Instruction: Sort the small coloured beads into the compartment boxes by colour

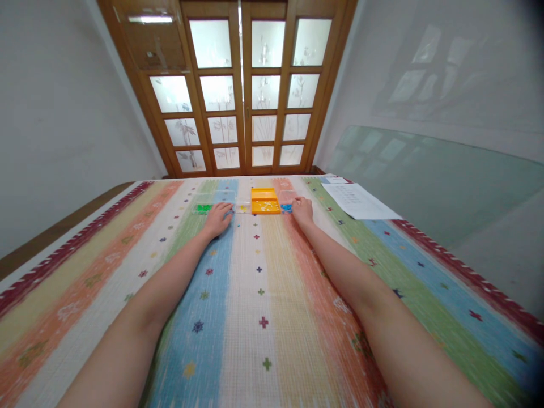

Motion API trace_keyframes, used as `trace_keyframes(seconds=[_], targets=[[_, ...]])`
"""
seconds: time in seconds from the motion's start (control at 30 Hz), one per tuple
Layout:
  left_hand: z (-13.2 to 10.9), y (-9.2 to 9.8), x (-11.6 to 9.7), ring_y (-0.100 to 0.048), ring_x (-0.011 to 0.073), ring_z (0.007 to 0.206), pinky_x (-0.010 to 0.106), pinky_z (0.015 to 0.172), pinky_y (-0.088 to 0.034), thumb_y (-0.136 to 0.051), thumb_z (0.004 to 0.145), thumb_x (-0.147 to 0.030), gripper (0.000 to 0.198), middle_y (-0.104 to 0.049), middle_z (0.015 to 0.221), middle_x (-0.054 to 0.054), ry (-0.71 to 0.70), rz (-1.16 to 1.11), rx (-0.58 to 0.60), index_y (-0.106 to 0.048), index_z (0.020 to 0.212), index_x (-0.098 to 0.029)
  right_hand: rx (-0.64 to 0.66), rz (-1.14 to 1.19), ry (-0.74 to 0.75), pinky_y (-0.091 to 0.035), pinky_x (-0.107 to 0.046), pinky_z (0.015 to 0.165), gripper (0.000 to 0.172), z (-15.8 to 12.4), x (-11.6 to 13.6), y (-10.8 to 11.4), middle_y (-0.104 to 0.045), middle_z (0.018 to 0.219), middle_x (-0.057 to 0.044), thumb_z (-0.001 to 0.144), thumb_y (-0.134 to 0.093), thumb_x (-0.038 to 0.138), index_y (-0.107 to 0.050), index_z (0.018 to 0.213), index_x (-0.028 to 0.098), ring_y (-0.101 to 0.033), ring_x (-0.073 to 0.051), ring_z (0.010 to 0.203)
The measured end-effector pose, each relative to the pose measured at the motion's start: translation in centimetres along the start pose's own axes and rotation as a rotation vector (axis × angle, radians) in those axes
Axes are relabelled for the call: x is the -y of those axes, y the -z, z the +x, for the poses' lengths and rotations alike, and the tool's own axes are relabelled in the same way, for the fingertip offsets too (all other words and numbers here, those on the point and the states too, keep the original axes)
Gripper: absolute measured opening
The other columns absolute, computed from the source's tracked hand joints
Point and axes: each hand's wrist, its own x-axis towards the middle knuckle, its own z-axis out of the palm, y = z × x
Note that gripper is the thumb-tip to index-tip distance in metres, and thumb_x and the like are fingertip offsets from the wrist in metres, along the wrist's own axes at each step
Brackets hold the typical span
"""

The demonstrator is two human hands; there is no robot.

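My left hand [220, 218] rests at the far part of the table, palm down with its fingers stretched out. It lies over the clear boxes, between small green pieces [204, 208] and small yellow pieces [243, 208]. An open orange box [266, 207] with small white pieces in it stands between my hands. Right of it, my right hand [302, 209] is closed, fingers bent together at the edge of a clear box holding small blue pieces [287, 208]. Whatever may be between those fingertips is too small to make out.
A striped, patterned tablecloth [249, 317] covers the table. White printed paper [359, 201] lies to the right of my right hand. A glass-paned wooden door [244, 113] stands beyond the table, and a pale green glass panel [408, 175] is at the right wall.
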Motion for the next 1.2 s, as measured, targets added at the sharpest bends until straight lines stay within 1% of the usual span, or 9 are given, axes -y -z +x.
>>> trace_keyframes(seconds=[0.1,0.23,0.3,0.4,0.47,0.57,0.77,0.93,1.2], targets=[[-0.1,0.0,0.5,-0.044,0.0336,0.152,0.058,0.129,-0.032,-0.056,0.098,-0.035,0.053,-0.058,0.159,0.010,0.065,0.061,0.052,-0.064,0.149,-0.023,-0.065,-0.051,-0.008,-0.049,-0.050,0.104,0.037,-0.8,1.3,0.6,-0.065,0.122,-0.019,0.098,-0.047,0.034,-0.074,0.118,0.018,-0.062,-0.032,0.115],[-0.2,-0.1,1.0,-0.039,0.0366,0.156,0.061,0.128,-0.028,-0.059,0.097,-0.037,0.057,-0.054,0.164,0.009,0.094,0.106,0.088,-0.059,0.153,-0.026,-0.029,-0.019,0.261,-0.046,-0.049,0.111,0.034,-2.4,4.3,1.4,-0.066,0.133,-0.016,0.101,-0.048,0.030,-0.075,0.120,0.020,-0.058,-0.032,0.124],[-0.2,-0.2,1.2,-0.042,0.0359,0.153,0.060,0.128,-0.030,-0.057,0.098,-0.035,0.054,-0.057,0.160,0.010,0.084,0.097,0.041,-0.061,0.151,-0.024,0.099,0.000,0.408,-0.047,-0.047,0.110,0.032,-3.4,6.2,1.6,-0.070,0.128,-0.015,0.102,-0.048,0.027,-0.076,0.115,0.020,-0.060,-0.031,0.121],[-0.2,-0.4,1.6,-0.049,0.0344,0.147,0.059,0.126,-0.034,-0.055,0.098,-0.031,0.050,-0.064,0.152,0.012,0.075,0.066,-0.030,-0.065,0.146,-0.021,0.382,-0.009,0.646,-0.048,-0.047,0.110,0.032,-5.3,8.9,1.8,-0.074,0.121,-0.013,0.107,-0.048,0.029,-0.078,0.115,0.021,-0.064,-0.029,0.117],[-0.2,-0.3,1.7,-0.052,0.0333,0.143,0.059,0.125,-0.035,-0.055,0.097,-0.029,0.049,-0.067,0.148,0.012,0.078,0.046,-0.046,-0.066,0.144,-0.022,0.547,-0.016,0.802,-0.048,-0.048,0.113,0.034,-6.8,10.4,1.8,-0.073,0.130,-0.013,0.109,-0.049,0.033,-0.077,0.125,0.021,-0.063,-0.029,0.123],[-0.3,-0.2,1.5,-0.055,0.0322,0.139,0.058,0.125,-0.036,-0.056,0.095,-0.027,0.048,-0.068,0.145,0.012,0.088,0.035,-0.059,-0.067,0.142,-0.023,0.679,-0.024,0.955,-0.042,-0.051,0.121,0.039,-8.7,11.7,1.3,-0.063,0.151,-0.013,0.111,-0.049,0.038,-0.073,0.138,0.022,-0.056,-0.029,0.140],[-0.4,-0.4,1.1,-0.054,0.0314,0.139,0.056,0.124,-0.036,-0.056,0.095,-0.027,0.046,-0.070,0.142,0.011,0.089,0.047,-0.061,-0.069,0.139,-0.023,0.783,-0.024,1.042,-0.030,-0.052,0.130,0.050,-9.9,12.0,-0.2,-0.052,0.164,-0.013,0.114,-0.043,0.043,-0.060,0.155,0.020,-0.043,-0.028,0.156],[-0.4,-0.5,1.1,-0.055,0.0311,0.137,0.056,0.124,-0.036,-0.054,0.097,-0.028,0.045,-0.069,0.143,0.013,0.081,0.056,-0.051,-0.069,0.139,-0.020,0.804,-0.035,1.053,-0.033,-0.050,0.128,0.050,-9.9,12.5,-0.6,-0.060,0.158,-0.012,0.115,-0.037,0.042,-0.062,0.153,0.021,-0.049,-0.026,0.151],[-0.5,-0.3,0.7,-0.056,0.0310,0.135,0.055,0.123,-0.038,-0.055,0.096,-0.027,0.044,-0.071,0.139,0.011,0.069,0.052,-0.065,-0.071,0.137,-0.022,0.697,-0.016,1.053,-0.040,-0.050,0.121,0.047,-9.0,12.0,0.9,-0.070,0.141,-0.014,0.114,-0.036,0.039,-0.073,0.135,0.020,-0.061,-0.028,0.134]])
